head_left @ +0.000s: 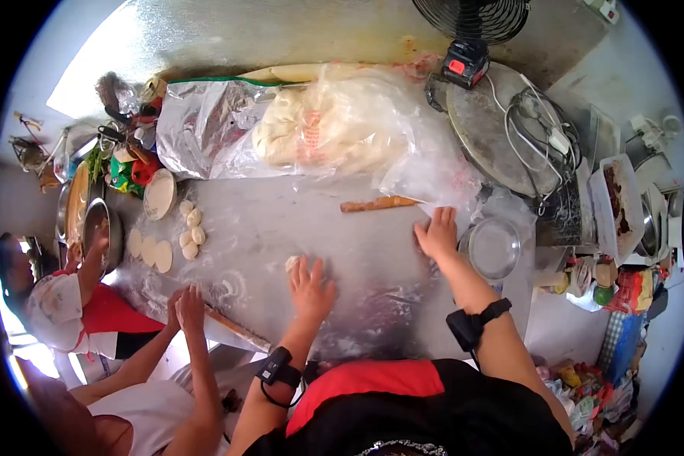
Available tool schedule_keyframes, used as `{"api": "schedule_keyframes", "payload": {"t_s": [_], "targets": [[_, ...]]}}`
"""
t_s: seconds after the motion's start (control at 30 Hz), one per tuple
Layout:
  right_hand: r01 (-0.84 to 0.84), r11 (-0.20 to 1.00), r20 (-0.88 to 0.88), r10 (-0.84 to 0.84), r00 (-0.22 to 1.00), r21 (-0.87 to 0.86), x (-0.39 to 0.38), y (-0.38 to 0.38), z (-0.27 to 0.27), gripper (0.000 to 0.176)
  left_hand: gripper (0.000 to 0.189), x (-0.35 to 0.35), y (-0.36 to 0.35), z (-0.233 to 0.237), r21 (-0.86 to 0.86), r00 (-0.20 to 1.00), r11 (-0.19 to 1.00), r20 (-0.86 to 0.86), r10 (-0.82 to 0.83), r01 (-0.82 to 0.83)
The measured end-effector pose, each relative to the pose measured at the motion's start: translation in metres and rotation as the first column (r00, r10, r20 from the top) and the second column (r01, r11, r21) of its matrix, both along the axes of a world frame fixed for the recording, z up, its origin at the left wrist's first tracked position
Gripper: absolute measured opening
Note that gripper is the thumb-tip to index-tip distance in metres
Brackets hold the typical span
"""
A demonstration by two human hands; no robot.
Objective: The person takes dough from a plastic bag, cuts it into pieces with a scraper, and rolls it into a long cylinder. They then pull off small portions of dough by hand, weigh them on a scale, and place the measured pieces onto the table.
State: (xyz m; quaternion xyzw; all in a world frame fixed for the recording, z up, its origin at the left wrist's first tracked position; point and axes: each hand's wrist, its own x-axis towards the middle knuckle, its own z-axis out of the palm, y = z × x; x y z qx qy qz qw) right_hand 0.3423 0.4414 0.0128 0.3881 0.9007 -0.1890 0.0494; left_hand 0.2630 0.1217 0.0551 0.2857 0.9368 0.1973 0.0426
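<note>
- The small dough piece (292, 263) could have been knocked leftward or flattened off-centre; a sideways sweep of the left hand (309, 290), whose fingertips were just beside it, would have caused that.
- It might also have stuck where it lay, if the flour on the table (357, 266) was too thin there; the dusting looked patchy.
- The wooden rolling pin (378, 204) could have rolled away if the right hand (438, 234) brushed its right end, since nothing visible blocked its near side.
- The loose edge of the plastic bag (433, 171) posed a snag risk: it reached close to the right fingertips and might have been dragged along by a careless lift.
- The clear round container (495, 251), just right of the right wrist, could have been bumped by an outward swing of the forearm.
- As for the grip, the left hand was spread palm down and held nothing; the dough piece sat at the far left of its fingers, and whether they touched could not be told.
- The right hand was likewise spread and unclenched, well apart from the dough piece, with the rolling pin lying to its far left, near the thumb but outside its grasp.
</note>
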Motion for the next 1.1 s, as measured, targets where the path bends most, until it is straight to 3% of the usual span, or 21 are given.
{"api": "schedule_keyframes", "payload": {"t_s": [0.07, 0.2, 0.3, 0.4, 0.43, 0.53, 0.63, 0.73, 0.83, 0.87, 0.9, 0.93, 0.97, 1.03, 1.1], "targets": [[-0.049, 0.997, 0.01, 0.049, 0.999, 0.057, 0.01, -0.028, 0.0, 0.083, 0.06, 0.002, 0.001, -0.004, 0.016, 1.0, 1.0, -0.009, -0.006, 0.006], [-0.221, 0.975, -0.061, 0.221, 0.973, 0.01, 0.048, -0.105, 0.0, 0.083, 0.062, 0.02, -0.007, -0.011, 0.006, 0.998, 1.0, 0.062, -0.016, 0.015], [-0.359, 0.925, -0.067, 0.353, 0.933, -0.121, 0.076, -0.157, 0.022, 0.081, 0.063, 0.021, -0.002, -0.013, 0.005, 0.981, 0.999, 0.189, -0.04, 0.04], [-0.367, 0.89, -0.093, 0.355, 0.93, -0.27, 0.076, -0.16, 0.035, 0.082, 0.067, 0.018, 0.001, -0.023, 0.022, 0.902, 0.996, 0.424, -0.086, 0.085], [-0.336, 0.94, -0.163, 0.323, 0.932, -0.062, 0.075, -0.158, 0.033, 0.091, 0.068, 0.019, -0.001, -0.026, 0.029, 0.854, 0.995, 0.511, -0.101, 0.1], [-0.269, 0.959, -0.033, 0.267, 0.963, -0.091, 0.058, -0.136, 0.048, 0.101, 0.074, 0.03, -0.007, -0.029, -0.046, 0.875, 0.966, 0.437, -0.209, 0.254], [-0.295, 0.943, 0.04, 0.304, 0.952, -0.152, 0.047, -0.142, 0.059, 0.106, 0.078, 0.038, -0.006, -0.036, 0.019, 0.814, 0.955, 0.517, -0.264, 0.297], [-0.169, 0.955, 0.04, 0.184, 0.982, -0.243, 0.044, -0.158, 0.061, 0.102, 0.074, 0.047, -0.008, -0.053, 0.189, 0.866, 0.96, 0.421, -0.268, 0.206], [-0.08, 0.911, -0.127, 0.03, 0.991, -0.405, 0.018, -0.156, 0.049, 0.091, 0.066, 0.036, -0.011, -0.055, 0.356, 0.794, 0.934, 0.562, -0.231, 0.02], [-0.062, 0.874, -0.173, -0.025, 0.985, -0.482, 0.015, -0.157, 0.042, 0.087, 0.062, 0.029, -0.012, -0.058, 0.382, 0.792, 0.915, 0.595, -0.138, -0.128], [-0.255, 0.921, -0.357, 0.14, 0.923, -0.296, -0.002, -0.152, 0.037, 0.06, 0.058, 0.019, -0.015, -0.061, 0.393, 0.768, 0.877, 0.638, -0.044, -0.276], [-0.297, 0.912, -0.38, 0.178, 0.908, -0.283, -0.027, -0.148, 0.051, 0.046, 0.054, 0.012, -0.019, -0.064, 0.387, 0.727, 0.823, 0.685, 0.046, -0.417], [-0.34, 0.902, -0.409, 0.213, 0.887, -0.267, -0.061, -0.143, 0.073, 0.034, 0.051, 0.001, -0.023, -0.06, 0.423, 0.767, 0.794, 0.637, 0.084, -0.438], [-0.43, 0.9, -0.595, 0.309, 0.742, -0.069, -0.131, -0.142, 0.108, 0.028, 0.045, -0.027, -0.03, -0.034, 0.502, 0.84, 0.734, 0.515, 0.17, -0.457], [-0.453, 0.886, -0.553, 0.328, 0.766, -0.102, -0.195, -0.141, 0.124, 0.026, 0.042, -0.047, -0.027, -0.004, 0.535, 0.841, 0.717, 0.524, 0.133, -0.447]]}}
